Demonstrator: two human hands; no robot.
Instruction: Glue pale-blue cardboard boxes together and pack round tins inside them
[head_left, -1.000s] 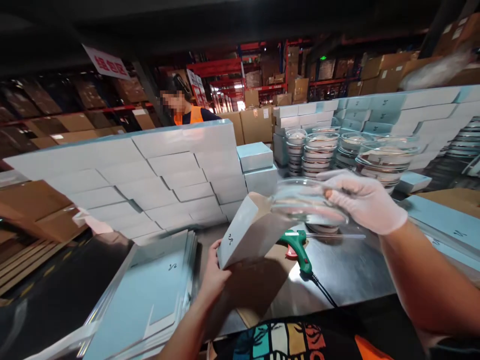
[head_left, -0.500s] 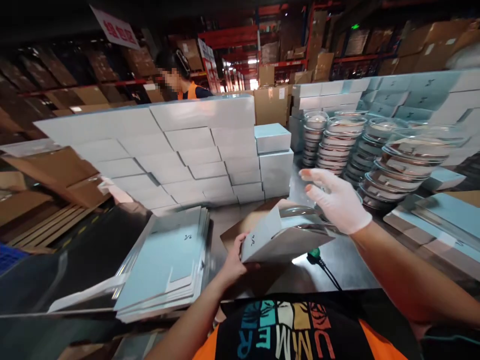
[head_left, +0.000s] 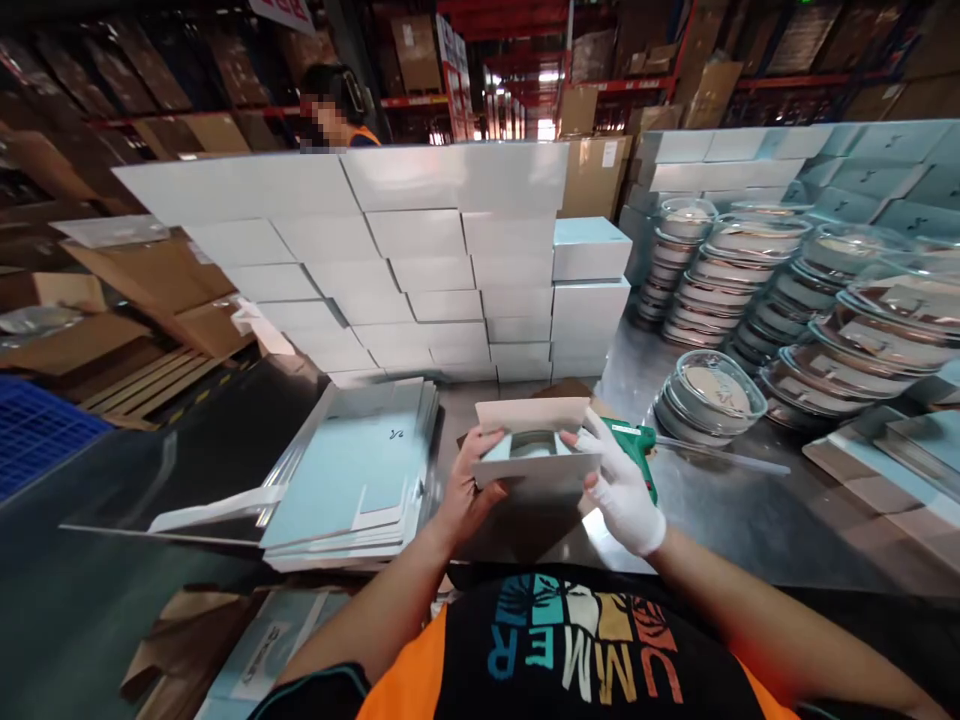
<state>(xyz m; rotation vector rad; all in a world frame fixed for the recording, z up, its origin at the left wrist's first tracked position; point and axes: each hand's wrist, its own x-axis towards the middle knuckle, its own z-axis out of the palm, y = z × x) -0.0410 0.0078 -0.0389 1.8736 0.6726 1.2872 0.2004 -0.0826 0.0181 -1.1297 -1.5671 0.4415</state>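
Between my two hands, just above the metal worktable (head_left: pixel 720 520), sits a small pale blue carton (head_left: pixel 536 455) with its top flap standing open. My bare left hand (head_left: pixel 463 495) clasps the carton's left end, fingers curled around it. My right hand (head_left: pixel 622 490), in a white glove, presses against the right end, fingers closed on the edge. Inside the open carton I can see the curved rim of a clear round dish (head_left: pixel 534 442), though most of it is hidden by the walls.

Just behind my gloved hand a green glue gun (head_left: pixel 636 440) lies on the table. To my left, a stack of flat, unfolded blue cartons (head_left: pixel 360 480) rests near the carton I hold. Straight ahead, a wall of closed pale boxes (head_left: pixel 390 260) rises in staggered rows, with two more boxes stacked at its right end. To my right stand several piles of clear lidded dishes (head_left: pixel 750 270), and one short pile (head_left: pixel 709 395) sits alone, nearer to me.

Beyond the wall of boxes, another person's head (head_left: pixel 330 100) shows above the top row, in front of warehouse racking filled with brown cartons.
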